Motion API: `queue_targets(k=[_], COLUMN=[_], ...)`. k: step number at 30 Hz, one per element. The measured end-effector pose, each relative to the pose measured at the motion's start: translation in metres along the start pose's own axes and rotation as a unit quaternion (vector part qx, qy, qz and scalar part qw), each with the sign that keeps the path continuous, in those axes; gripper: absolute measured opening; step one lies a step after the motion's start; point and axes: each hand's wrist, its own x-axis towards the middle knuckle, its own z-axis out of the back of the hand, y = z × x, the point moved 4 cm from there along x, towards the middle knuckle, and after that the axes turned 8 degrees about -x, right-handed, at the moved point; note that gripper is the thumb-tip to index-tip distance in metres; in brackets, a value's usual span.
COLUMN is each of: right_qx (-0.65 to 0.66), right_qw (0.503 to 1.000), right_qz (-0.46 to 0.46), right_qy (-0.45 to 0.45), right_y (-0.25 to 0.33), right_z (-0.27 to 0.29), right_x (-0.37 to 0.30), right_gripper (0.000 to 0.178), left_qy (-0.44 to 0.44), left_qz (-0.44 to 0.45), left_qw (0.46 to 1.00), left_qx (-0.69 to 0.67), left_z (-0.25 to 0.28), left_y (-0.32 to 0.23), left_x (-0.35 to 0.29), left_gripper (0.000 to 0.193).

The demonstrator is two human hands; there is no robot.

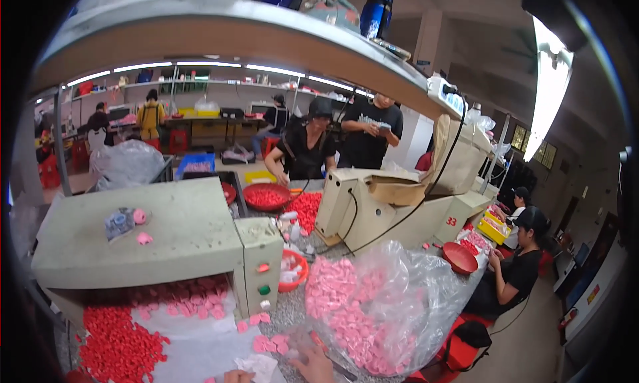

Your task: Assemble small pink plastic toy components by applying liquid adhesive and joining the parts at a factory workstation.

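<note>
At the lower edge, mostly cut off: left hand (237,376), with only its upper part in view; impossible to tell whether wide, narrow or holding anything. Just to its right, right hand (311,366), smeared by blur, thumb set apart from the fingers, wrist below the frame; impossible to tell whether gripping anything. Between both hands, a crumpled white sheet (258,366), partly cut off. Just beyond the thumb and left of the right fingers, on the speckled grey table (286,313), a small cluster of pink pieces (269,344), contact with the fingers unclear. Close by those fingers, an orange-red tool (318,342), too blurred to identify. To the right, more pink pieces inside a clear plastic bag (426,293), half veiled by its folds. To the left, a heap of red pieces (120,346), cut off below, before a beige housing (140,243) with more pink ones in its shadowed opening. Behind, an orange basket (303,276), partly hidden by the housing and bag. Across, a seated co-worker (307,146) at a red bowl (267,208). Farthest, small indistinct people along shelving.
</note>
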Motion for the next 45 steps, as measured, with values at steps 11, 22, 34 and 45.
queue_targets(k=[11,22,34,45], right_qx=[-0.031,-0.001,0.13,0.152], right_qw=[0.998,1.0,0.987,0.951], right_qz=[-0.021,-0.014,0.022,0.194], right_qy=[-0.054,0.028,0.094,0.186], right_y=[-0.003,-0.015,0.045,0.137], right_z=[0.011,-0.003,0.041,0.033], right_x=[0.031,0.015,-0.053,-0.058], right_gripper=[0.035,0.034,0.025,0.021], left_qy=[-0.006,-0.009,-0.205,-0.19], left_qz=[0.001,0.058,0.13,0.215], left_qw=[1.0,0.985,0.97,0.931], left_qx=[-0.021,-0.163,0.02,0.227], left_z=[0.022,-0.002,0.125,0.125], left_y=[-0.039,-0.028,0.076,0.141], left_x=[0.037,0.009,-0.003,0.025], left_gripper=[0.032,0.024,0.015,0.015])
